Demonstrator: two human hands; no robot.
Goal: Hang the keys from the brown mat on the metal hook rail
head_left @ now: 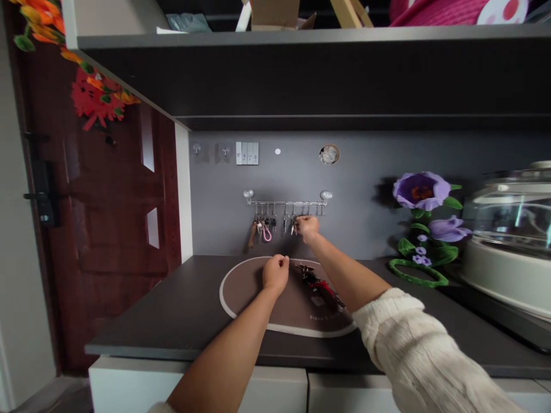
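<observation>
My right hand (pixel 307 227) reaches up to the metal hook rail (pixel 286 203) on the grey wall, its fingers pinched on a set of keys (pixel 293 225) hanging there. Several other keys hang further left on the rail, one with a pink loop (pixel 267 233) and one with a brown tag (pixel 252 234). My left hand (pixel 275 272) hovers closed above the oval brown mat (pixel 245 287); what it holds is too small to make out. A bunch of keys with a red part (pixel 316 282) lies on the mat under my right forearm.
A dark countertop (pixel 172 321) carries the mat. Purple fabric flowers (pixel 422 223) stand at the right, beside a glass-lidded cooker (pixel 508 241). A dark red door (pixel 107 229) is at the left. A shelf (pixel 301 39) with boxes runs overhead.
</observation>
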